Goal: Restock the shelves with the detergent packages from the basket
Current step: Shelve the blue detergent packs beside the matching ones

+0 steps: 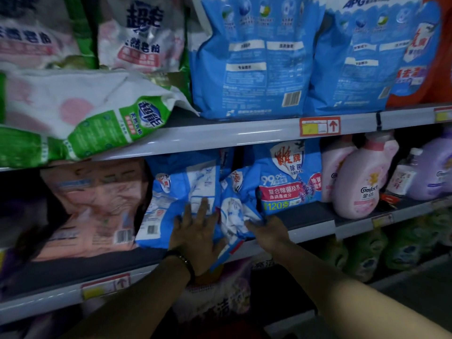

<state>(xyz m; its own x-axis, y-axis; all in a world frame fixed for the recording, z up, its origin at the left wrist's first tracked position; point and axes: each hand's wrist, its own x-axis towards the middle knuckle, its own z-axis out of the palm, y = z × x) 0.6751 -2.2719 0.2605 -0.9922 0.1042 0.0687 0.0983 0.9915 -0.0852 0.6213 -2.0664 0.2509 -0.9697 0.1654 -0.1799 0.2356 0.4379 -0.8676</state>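
Observation:
Two blue-and-white detergent bags lean at the front of the middle shelf [310, 217]. My left hand [198, 232] lies flat with fingers spread against the left blue bag [171, 192], pressing it without gripping. My right hand [269, 230] pinches the crumpled lower edge of the second blue bag [234, 211], which tilts forward over the shelf lip. Behind it, a third blue bag [288, 177] of the same brand stands upright. The basket is out of view.
A pink bag [97, 209] slumps to the left on the same shelf. Pink Comfort bottles [359, 182] and a purple bottle [435, 174] stand to the right. Above are a lying green-white bag [97, 113] and large blue bags [252, 57]. Green packs [367, 255] fill the lower shelf.

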